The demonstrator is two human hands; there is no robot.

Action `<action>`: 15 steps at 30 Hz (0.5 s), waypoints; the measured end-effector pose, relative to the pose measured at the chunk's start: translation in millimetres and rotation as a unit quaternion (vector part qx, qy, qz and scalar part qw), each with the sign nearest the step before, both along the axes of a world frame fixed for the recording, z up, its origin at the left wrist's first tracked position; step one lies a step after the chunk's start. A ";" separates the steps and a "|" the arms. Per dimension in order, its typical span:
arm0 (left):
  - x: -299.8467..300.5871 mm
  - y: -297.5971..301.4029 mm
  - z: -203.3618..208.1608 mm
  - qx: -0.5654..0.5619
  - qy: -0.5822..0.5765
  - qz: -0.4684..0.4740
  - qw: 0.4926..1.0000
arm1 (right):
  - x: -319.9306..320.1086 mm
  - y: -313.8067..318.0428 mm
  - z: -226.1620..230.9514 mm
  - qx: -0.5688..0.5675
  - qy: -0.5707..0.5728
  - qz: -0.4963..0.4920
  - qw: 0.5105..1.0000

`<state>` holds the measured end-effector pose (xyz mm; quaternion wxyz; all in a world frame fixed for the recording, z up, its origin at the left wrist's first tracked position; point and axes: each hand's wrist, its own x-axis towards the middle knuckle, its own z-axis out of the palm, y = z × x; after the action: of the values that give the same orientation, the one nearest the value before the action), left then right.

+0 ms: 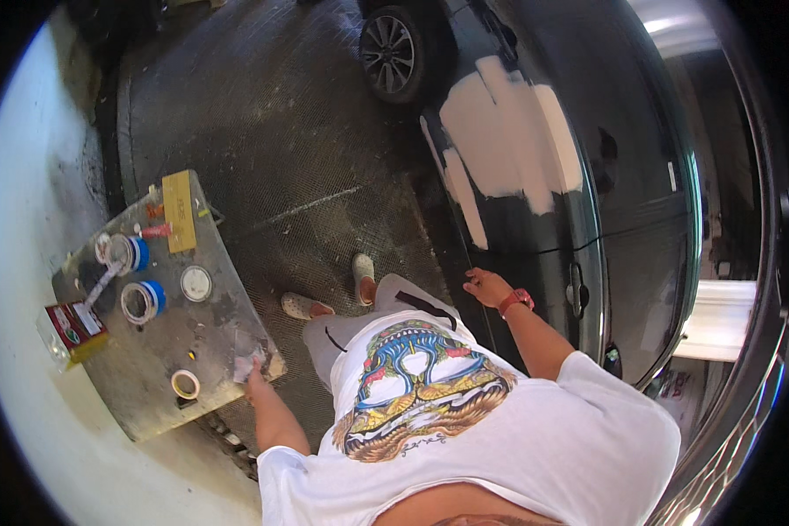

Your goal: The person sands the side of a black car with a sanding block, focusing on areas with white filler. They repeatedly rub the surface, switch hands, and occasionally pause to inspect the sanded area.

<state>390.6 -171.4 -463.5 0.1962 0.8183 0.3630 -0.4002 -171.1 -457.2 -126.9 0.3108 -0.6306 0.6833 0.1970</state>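
Observation:
At the near right corner of the worktable [162,364], my left hand [254,382] has its fingers closed on a pale, crumpled rag [246,361]. My right hand [488,287], with a red watch on its wrist, hangs beside the dark car door [535,285], its fingers loosely bent and apart with nothing seen in them. Ahead of that hand, a broad light beige patch of filler [508,131] covers part of the car's side panel. A narrower beige strip [465,197] runs lower on the panel.
On the table stand two blue-banded cans [142,302], a round lid [195,283], a tape roll [185,385], a yellow-tan sheet [180,210] and a red-yellow package [74,329]. A white wall [26,263] borders the left. The car's wheel [390,53] and door handle [575,291] show.

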 end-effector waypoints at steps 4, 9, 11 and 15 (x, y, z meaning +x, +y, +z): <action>1.3 -15.3 28.1 -0.084 -0.025 0.074 0.993 | 14.9 -17.7 -6.9 -0.015 -0.004 0.012 1.000; 0.8 5.6 63.3 -0.331 -0.035 0.063 0.941 | 17.0 7.2 -22.2 -0.001 -0.011 0.002 1.000; 32.6 14.9 43.6 -0.372 0.071 -0.011 0.925 | 8.4 17.4 -42.4 -0.017 -0.025 -0.006 1.000; 7.4 -64.4 119.3 -0.447 0.067 -0.002 0.892 | 57.1 -41.3 -43.0 -0.038 -0.198 -0.083 0.976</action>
<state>398.0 -235.7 -344.2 0.5159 0.6162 0.1558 -0.5744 -114.0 -498.4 -169.9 0.4311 -0.6095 0.6652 0.0153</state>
